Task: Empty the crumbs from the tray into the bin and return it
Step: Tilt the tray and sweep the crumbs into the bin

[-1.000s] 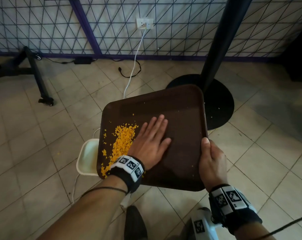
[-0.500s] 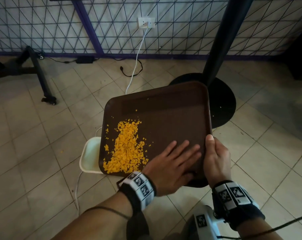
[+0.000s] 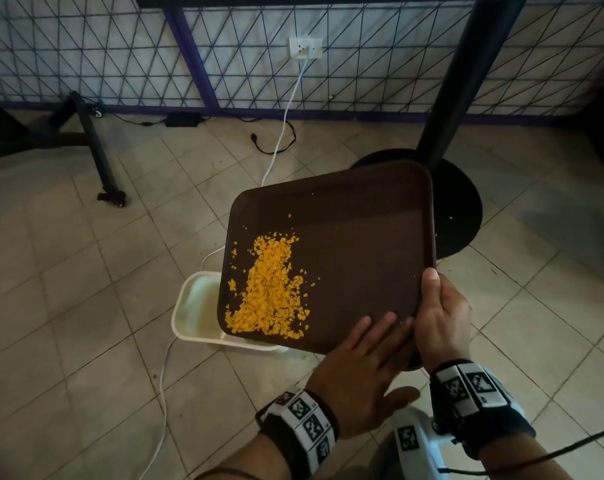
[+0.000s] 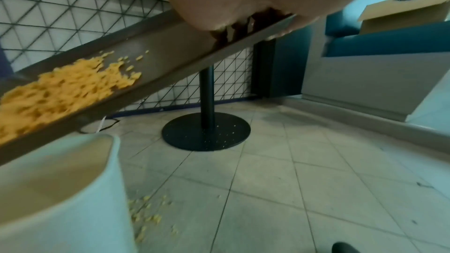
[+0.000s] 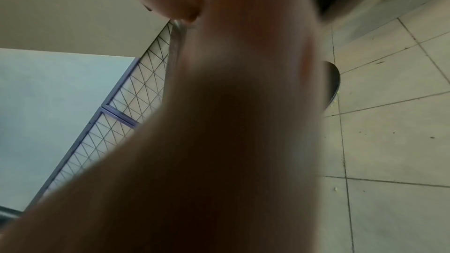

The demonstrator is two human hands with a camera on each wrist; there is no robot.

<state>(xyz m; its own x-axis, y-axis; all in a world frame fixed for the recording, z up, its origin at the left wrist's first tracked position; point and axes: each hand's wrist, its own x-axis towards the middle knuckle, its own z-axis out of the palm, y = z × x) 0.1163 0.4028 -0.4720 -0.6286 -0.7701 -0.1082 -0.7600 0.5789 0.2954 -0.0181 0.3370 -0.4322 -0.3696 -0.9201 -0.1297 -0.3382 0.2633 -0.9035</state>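
Note:
A dark brown tray [image 3: 356, 237] is held tilted, its left side lowest, over a white bin [image 3: 193, 308] on the floor. A heap of orange crumbs [image 3: 269, 292] lies on the tray's lower left part, above the bin's mouth. My right hand [image 3: 439, 310] grips the tray's near right edge, thumb on top. The left hand [image 3: 366, 368] lies flat with straight fingers on the tray's near right corner. In the left wrist view the tray [image 4: 170, 45] slopes down to the left, the crumbs [image 4: 60, 91] above the bin [image 4: 60, 189]. The right wrist view is mostly filled by my blurred right hand [image 5: 231, 122].
A black table post on a round base [image 3: 463, 209] stands just beyond the tray. White cable [image 3: 283, 126] runs from a wall socket along the tiled floor past the bin. A black stand's legs [image 3: 96, 154] are at left. Spilled crumbs [image 4: 146, 216] lie beside the bin.
My left hand has drawn back from the tray's middle to its near right corner. The crumb heap has spread and slid towards the tray's lower left edge.

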